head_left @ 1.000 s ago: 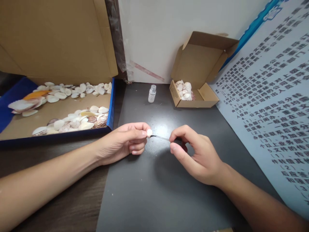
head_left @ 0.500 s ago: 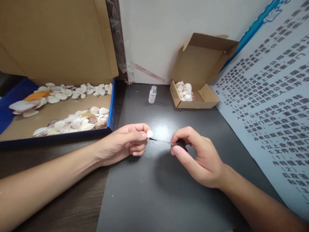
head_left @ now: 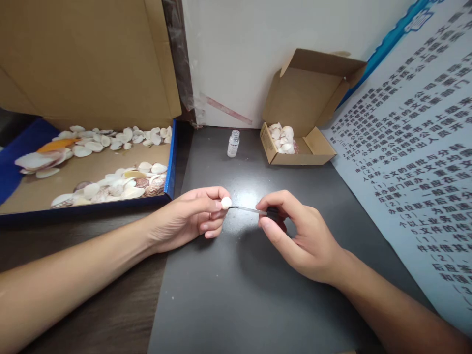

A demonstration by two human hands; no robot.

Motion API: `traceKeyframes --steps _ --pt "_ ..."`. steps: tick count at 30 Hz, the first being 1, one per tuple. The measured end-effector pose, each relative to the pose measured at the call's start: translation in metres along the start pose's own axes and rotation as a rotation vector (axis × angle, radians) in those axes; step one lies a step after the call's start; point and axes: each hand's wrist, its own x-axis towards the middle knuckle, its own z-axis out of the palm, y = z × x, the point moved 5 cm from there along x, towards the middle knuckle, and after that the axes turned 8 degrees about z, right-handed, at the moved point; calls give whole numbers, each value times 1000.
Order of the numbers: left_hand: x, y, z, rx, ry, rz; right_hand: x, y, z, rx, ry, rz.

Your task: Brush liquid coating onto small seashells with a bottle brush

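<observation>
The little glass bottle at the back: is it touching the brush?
Apart. The head view shows it plainly: the bottle stands farther back on the grey surface, which shows between it and the brush in the right hand.

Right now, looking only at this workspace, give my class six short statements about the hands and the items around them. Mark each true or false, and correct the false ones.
1. The left hand holds a small white piece. True.
2. The right hand is empty. False: it holds a thin brush by its black end.
3. The small bottle stands upright with its neck uncapped. True.
4. The brush tip is inside the small bottle. False: it is at the small white piece.
5. The blue-sided box contains shells. True.
6. The small cardboard box is shut. False: its lid stands open.
</observation>
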Motion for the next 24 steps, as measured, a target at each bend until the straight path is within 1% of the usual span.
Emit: traceKeyframes --steps 5,13,17,21,24 --pt "0 0 1 3 -35 3 0 -1 -1 -3 2 5" --pt "0 0 1 18 -57 19 0 -3 -1 5 -4 1" --pt "0 0 1 10 -37 9 1 -3 -1 -10 -4 5" --pt "0 0 2 -13 -7 1 1 -2 -2 -46 29 25" --pt "-1 1 2 -23 14 -12 -1 -3 -4 -17 37 -10"
